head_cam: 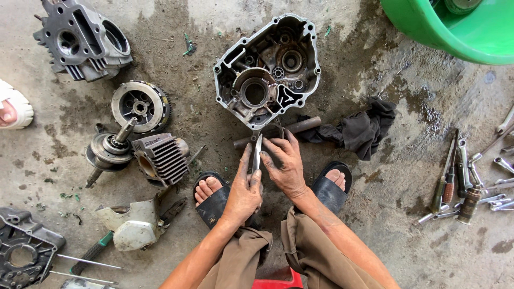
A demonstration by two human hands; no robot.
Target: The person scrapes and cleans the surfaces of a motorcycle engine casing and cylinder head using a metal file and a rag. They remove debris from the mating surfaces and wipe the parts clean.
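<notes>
Knees in brown trousers [300,251] fill the bottom of the view, with a red stool [276,281] edge between them and black sandals [214,200] on the concrete floor [375,225]. Just beyond, both hands meet at the near edge of an open grey crankcase [267,69].

Left hand [243,192] has its fingers closed around the handles of pliers [257,155], gripping them narrow. The pliers' long axis runs almost straight away from the person, tips pointing up at the crankcase's lower lip. Right hand [286,166] sits just beside the tool, fingers [276,144] curled at a small ring-like part by the tips; whether they pinch it or only steady it I cannot tell. Both hands are about equally near the case, which lies directly ahead of the tips. A dark steel bar [305,126] lies crosswise under that edge, touching a black rag [364,128].

To the left lie a finned cylinder [160,158], a crankshaft [110,150], a clutch [140,106] and a cylinder head [80,40]; to the right, a scatter of wrenches and screwdrivers [466,182]. A green basin [460,29] stands top right. No readable labels or packages show; a second person's white sandal [13,107] is at the left margin.
</notes>
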